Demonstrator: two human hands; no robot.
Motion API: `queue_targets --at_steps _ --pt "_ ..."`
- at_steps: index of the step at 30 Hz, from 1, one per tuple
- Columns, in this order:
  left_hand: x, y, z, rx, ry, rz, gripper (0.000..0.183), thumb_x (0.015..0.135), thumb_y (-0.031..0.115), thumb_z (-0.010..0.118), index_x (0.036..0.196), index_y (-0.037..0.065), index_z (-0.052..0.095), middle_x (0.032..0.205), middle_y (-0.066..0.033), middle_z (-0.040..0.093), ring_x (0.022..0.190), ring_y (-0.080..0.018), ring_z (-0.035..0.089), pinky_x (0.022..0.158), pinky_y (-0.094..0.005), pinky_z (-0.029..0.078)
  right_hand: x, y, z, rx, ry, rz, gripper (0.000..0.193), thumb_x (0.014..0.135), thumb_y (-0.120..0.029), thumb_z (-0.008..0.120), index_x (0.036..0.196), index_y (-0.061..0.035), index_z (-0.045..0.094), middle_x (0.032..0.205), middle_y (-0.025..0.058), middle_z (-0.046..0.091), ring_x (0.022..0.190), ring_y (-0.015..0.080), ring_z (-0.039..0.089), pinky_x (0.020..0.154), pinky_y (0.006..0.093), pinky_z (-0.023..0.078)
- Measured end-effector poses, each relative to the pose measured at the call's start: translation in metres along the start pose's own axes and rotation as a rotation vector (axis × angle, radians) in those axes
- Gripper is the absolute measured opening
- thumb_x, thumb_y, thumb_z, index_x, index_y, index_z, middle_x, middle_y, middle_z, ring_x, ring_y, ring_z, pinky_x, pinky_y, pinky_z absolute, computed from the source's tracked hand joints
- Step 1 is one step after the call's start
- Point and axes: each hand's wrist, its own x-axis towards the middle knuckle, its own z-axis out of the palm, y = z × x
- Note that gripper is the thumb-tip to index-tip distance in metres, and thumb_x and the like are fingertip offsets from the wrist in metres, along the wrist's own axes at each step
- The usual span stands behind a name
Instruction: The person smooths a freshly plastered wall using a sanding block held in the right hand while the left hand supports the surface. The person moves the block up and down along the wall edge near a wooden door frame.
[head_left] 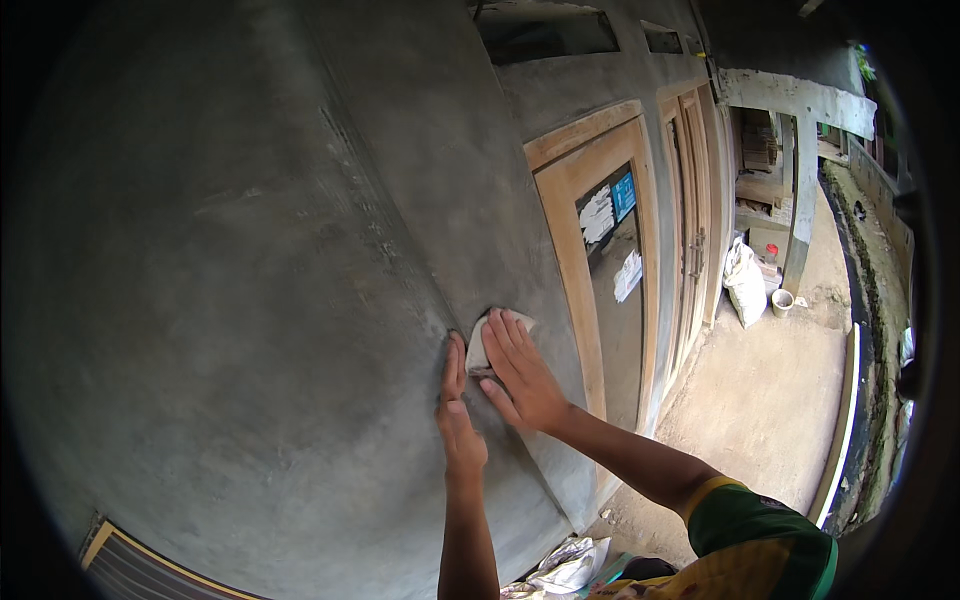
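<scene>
My right hand (522,375) lies with its fingers stretched over a folded pale sheet (482,350), pressing it flat against the grey plastered wall (270,330). Whether the sheet is sandpaper, paper or cloth I cannot tell. Just left of it, my left hand (462,425) rests against the wall with straight fingers pointing up and nothing visible in them. Both hands are beside a vertical ridge (400,255) in the plaster, which has rough, paler streaks higher up. The sheet's middle is hidden under my right fingers.
Right of my hands stands a wooden-framed window (590,270), then wooden doors (692,200). A white sack (743,283) and a small bucket (782,302) stand on the concrete walkway (755,410). Crumpled bags (570,568) lie at the wall's foot. A slatted panel (150,570) is at lower left.
</scene>
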Motion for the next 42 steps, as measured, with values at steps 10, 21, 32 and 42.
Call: queue_targets --at_steps 10,21,32,42 --pt "-0.003 0.0 -0.002 -0.036 0.011 -0.06 0.098 0.114 0.074 0.018 0.171 -0.004 0.033 0.177 -0.0217 0.037 0.167 -0.0328 0.03 0.136 -0.0505 0.021 0.002 -0.025 0.012 0.029 0.041 0.081 0.075 0.108 -0.023 0.058 0.17 0.0093 0.031 0.178 0.0292 0.029 0.165 0.0497 0.027 0.134 0.058 0.023" --pt "0.0 0.0 -0.007 -0.2 0.003 -0.087 0.098 0.113 0.073 0.008 0.172 -0.002 0.031 0.18 -0.0205 0.031 0.169 -0.0341 0.024 0.138 -0.0497 0.014 -0.003 -0.016 0.018 0.035 0.027 0.031 0.079 0.104 -0.025 0.061 0.17 0.0082 0.031 0.178 0.0297 0.03 0.165 0.0486 0.028 0.134 0.059 0.023" --pt "0.0 0.004 0.006 -0.026 0.036 -0.045 0.104 0.11 0.079 0.016 0.173 -0.003 0.027 0.178 -0.0256 0.033 0.169 -0.0355 0.024 0.137 -0.0525 0.01 -0.009 -0.024 0.019 0.099 0.147 0.148 0.091 0.103 -0.026 0.061 0.171 0.0137 0.016 0.177 0.0398 0.017 0.165 0.0595 0.015 0.133 0.0651 0.015" --pt "0.003 0.007 0.008 -0.032 0.018 -0.013 0.1 0.112 0.075 0.012 0.173 -0.002 0.028 0.179 -0.0248 0.033 0.17 -0.035 0.022 0.137 -0.0513 0.01 -0.014 -0.022 0.015 0.104 0.124 0.349 0.093 0.1 -0.019 0.061 0.172 0.0123 0.012 0.178 0.039 0.015 0.166 0.0589 0.013 0.134 0.0635 0.014"
